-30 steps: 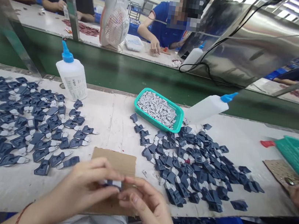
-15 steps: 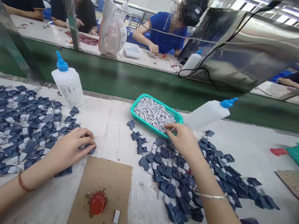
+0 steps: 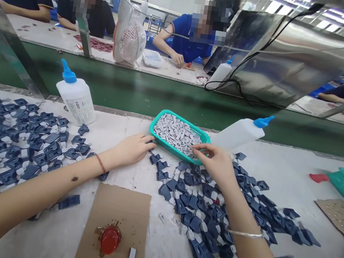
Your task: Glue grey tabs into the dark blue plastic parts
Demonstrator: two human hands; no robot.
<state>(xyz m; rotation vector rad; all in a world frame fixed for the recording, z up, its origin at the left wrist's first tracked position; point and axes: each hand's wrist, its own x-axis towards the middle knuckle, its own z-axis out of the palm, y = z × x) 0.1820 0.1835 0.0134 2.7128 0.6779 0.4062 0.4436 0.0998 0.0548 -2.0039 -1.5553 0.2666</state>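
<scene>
We are holding our right hand [image 3: 216,163] at the teal basket [image 3: 172,148], thumb and forefinger nearly meeting over the grey pieces [image 3: 176,133] lying at its ten o'clock; we cannot tell whether they are pinching one. Our left hand [image 3: 132,151] is curling over a navy part [image 3: 150,141] at its two o'clock, its grip hiding from us.
</scene>
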